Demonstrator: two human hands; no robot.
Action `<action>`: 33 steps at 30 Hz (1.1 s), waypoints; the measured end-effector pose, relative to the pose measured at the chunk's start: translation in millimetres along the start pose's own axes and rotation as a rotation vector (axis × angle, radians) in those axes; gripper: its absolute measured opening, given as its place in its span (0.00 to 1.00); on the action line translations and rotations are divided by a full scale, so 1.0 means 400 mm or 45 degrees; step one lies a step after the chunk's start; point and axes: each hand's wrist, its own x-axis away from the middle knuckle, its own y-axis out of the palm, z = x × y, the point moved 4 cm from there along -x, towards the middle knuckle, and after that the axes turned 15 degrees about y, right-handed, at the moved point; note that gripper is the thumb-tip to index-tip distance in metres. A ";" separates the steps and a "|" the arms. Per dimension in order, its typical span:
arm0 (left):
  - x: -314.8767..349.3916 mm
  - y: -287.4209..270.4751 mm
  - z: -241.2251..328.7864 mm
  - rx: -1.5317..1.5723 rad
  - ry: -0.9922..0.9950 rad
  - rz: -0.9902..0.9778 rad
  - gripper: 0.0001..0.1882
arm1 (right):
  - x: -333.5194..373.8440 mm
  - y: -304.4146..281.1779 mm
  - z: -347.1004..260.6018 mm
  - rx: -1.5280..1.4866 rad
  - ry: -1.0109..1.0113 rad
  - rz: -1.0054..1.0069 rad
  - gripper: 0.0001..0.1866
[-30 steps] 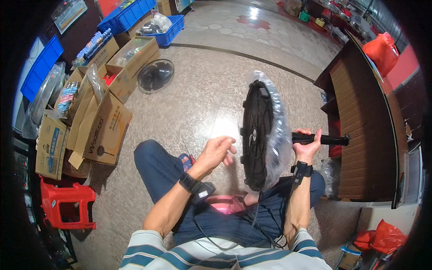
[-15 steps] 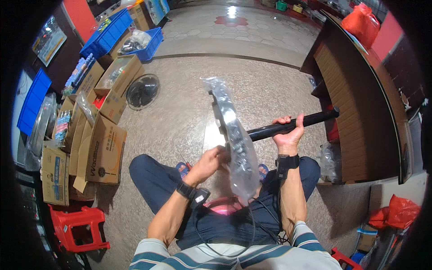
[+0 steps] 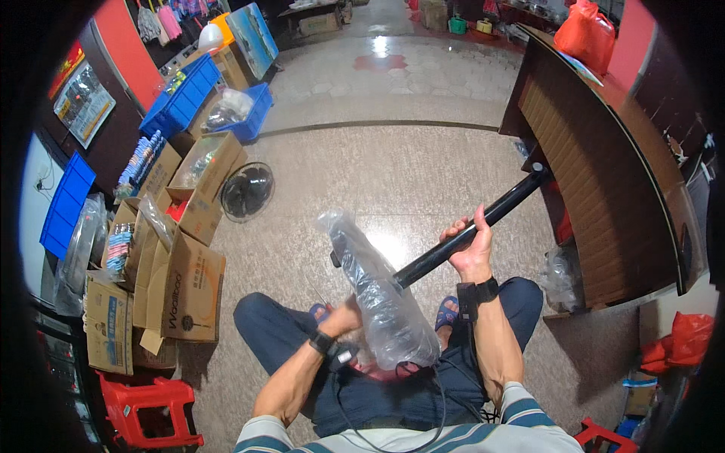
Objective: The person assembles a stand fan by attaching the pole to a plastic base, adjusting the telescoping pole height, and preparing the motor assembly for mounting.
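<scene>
**Slipping and knocking look like the main risks**

Taking the view as a dial, with 12 o'clock straight away from the person, a bulky plastic-wrapped piece (image 3: pixel 381 302) leans between the knees, its upper end toward 11 o'clock and its lower end toward 5. A long black pole (image 3: pixel 507 205) runs from its side toward 2 o'clock. The right hand (image 3: pixel 473 253) grips the pole from beneath, fingers curled round it and thumb raised along the other side. The left hand (image 3: pixel 349 315) goes behind the wrapped piece; its fingers are hidden, so I cannot tell whether they hold anything.

The loose, shiny plastic could well slide under the left palm, letting the piece roll or drop into the lap. The pole acts as a lever: a small twist at the right wrist would swing its far end widely, perhaps into the wooden cabinet (image 3: pixel 604 174) at 2 to 3 o'clock. Pole tip and cabinet edge look close; contact cannot be judged. Dark cords (image 3: pixel 444 406) at 6 o'clock could snag on the piece's lower end.
</scene>
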 end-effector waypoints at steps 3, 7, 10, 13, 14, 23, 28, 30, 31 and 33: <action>-0.007 0.021 0.042 0.275 -0.271 0.211 0.25 | 0.014 0.005 -0.008 0.111 -0.053 -0.022 0.24; 0.014 0.005 0.079 0.007 -0.200 0.054 0.25 | 0.049 0.042 0.116 0.319 -0.129 -0.105 0.18; 0.032 -0.009 0.091 -0.053 -0.187 0.027 0.25 | 0.054 0.054 0.194 0.423 -0.056 -0.233 0.15; 0.027 -0.011 0.101 -0.081 -0.180 0.019 0.25 | 0.051 0.058 0.205 0.397 0.012 -0.217 0.14; 0.030 -0.010 0.105 -0.088 -0.184 0.019 0.26 | 0.048 0.044 0.212 0.337 0.004 -0.165 0.15; -0.007 -0.021 0.131 -0.256 0.024 0.075 0.08 | -0.008 -0.063 0.194 -0.060 0.133 0.121 0.20; -0.001 0.015 0.138 -1.009 0.380 -0.089 0.06 | -0.030 -0.099 0.215 -0.034 0.150 0.114 0.20; 0.002 0.023 0.117 -0.771 0.286 0.064 0.08 | -0.037 -0.102 0.221 0.007 0.154 0.117 0.21; 0.003 0.026 0.108 -0.557 0.199 0.170 0.09 | -0.040 -0.106 0.222 0.026 0.160 0.127 0.21; 0.002 0.031 0.121 -0.502 -0.069 0.209 0.15 | -0.048 -0.121 0.225 0.031 0.171 0.124 0.21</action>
